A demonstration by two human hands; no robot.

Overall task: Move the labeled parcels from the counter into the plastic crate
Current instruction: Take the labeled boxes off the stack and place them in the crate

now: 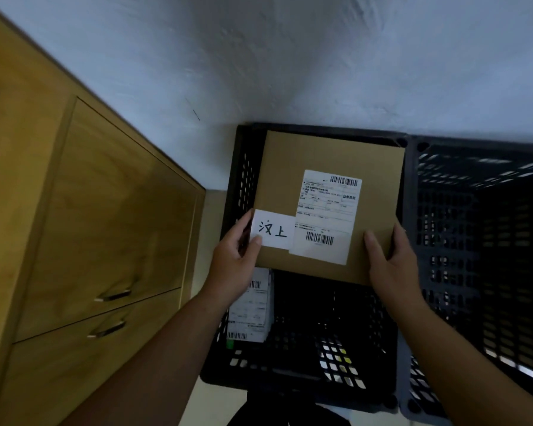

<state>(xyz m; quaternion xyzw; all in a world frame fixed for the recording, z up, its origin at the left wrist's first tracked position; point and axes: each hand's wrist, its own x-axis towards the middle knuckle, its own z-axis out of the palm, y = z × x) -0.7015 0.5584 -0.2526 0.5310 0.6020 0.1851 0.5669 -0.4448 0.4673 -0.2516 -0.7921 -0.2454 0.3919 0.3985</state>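
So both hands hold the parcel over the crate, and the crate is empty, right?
Not empty: the head view shows another parcel already lying in the crate. The left hand and right hand do hold the brown parcel over it.

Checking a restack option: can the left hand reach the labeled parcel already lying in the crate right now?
Probably not yet. The left hand is busy gripping the brown box, held over the crate where that white-labeled parcel lies. Once freed, the way down looks open.

Perhaps a storeroom: crates [243, 179], cabinets [105, 210].
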